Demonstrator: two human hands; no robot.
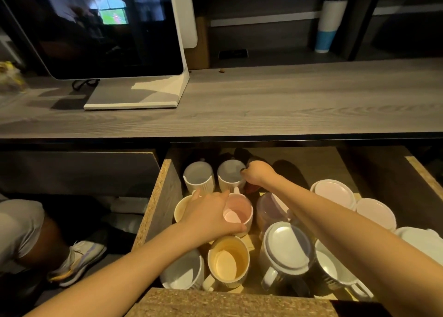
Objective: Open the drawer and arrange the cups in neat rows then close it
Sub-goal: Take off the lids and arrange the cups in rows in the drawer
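Cups fill the left part of the open drawer [160, 204], which is pulled out below the grey bench [263, 106]. Left hand [209, 215] curls over the rim of the pink cup [238, 213], thumb along its near side, with a cream cup [180, 210] partly hidden beneath the hand. Right hand [257, 174] reaches deeper and pinches the rim of the right grey cup [229, 174] in the back row, just beside another grey cup [198, 176]. Nearer the front stand a yellow cup [227, 261] and a white cup [183, 270]. Lidded containers [286, 249] and round lids [333, 193] occupy the right side. A monitor [96, 29] stands on the bench.
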